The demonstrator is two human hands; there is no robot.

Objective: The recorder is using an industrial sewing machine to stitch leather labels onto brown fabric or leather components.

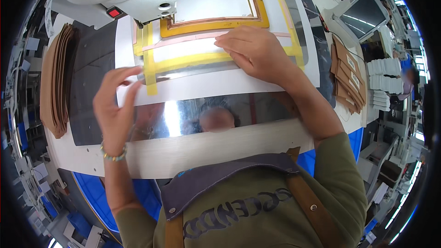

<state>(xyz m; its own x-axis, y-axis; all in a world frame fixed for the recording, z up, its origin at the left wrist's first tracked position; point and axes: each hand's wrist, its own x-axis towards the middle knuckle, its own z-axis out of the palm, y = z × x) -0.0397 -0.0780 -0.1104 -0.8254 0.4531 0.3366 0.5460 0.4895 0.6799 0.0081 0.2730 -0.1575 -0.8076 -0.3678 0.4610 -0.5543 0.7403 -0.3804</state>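
Note:
My left hand is raised near the left edge of a taped sheet, thumb and fingers apart, holding nothing; a beaded bracelet circles that wrist. Over the sheet, my right hand has its fingers drawn together, pointing left; anything between them is hidden. Beneath it lies a clear plastic template edged with yellow tape and a pink strip. On the template's far part sits a yellow rectangular frame around a white panel. White sheeting spreads under all this.
A pale machine head with a red switch overhangs the far left. Brown folded pieces stand at the left; more brown pieces lie right, below a screen. A shiny metal plate borders the table's near edge.

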